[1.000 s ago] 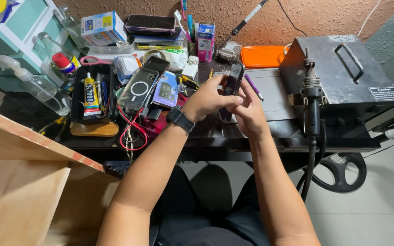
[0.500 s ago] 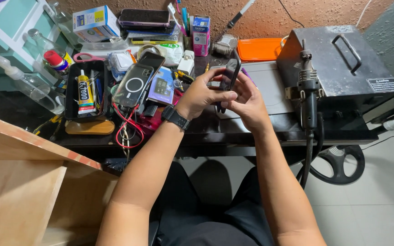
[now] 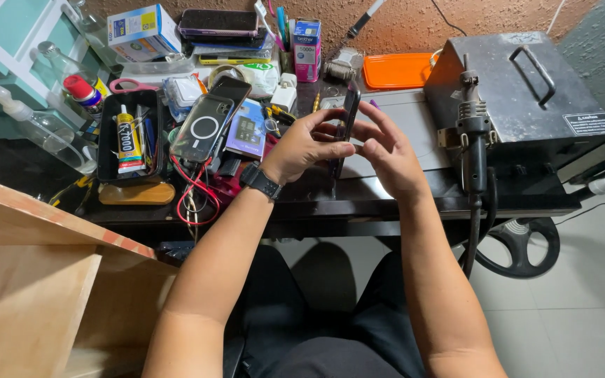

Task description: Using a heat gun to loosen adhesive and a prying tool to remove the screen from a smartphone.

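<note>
Pinching a dark phone (image 3: pixel 348 119) edge-on at frame centre, above the table (image 3: pixel 386 203): left hand (image 3: pixel 306 145) gripping its lower side, right hand (image 3: pixel 386 150) fingertips touching the other face, grip loose. Possibly risking a slip onto the clutter below, or knocking the hot-air tool (image 3: pixel 472 133) hanging just right.
</note>
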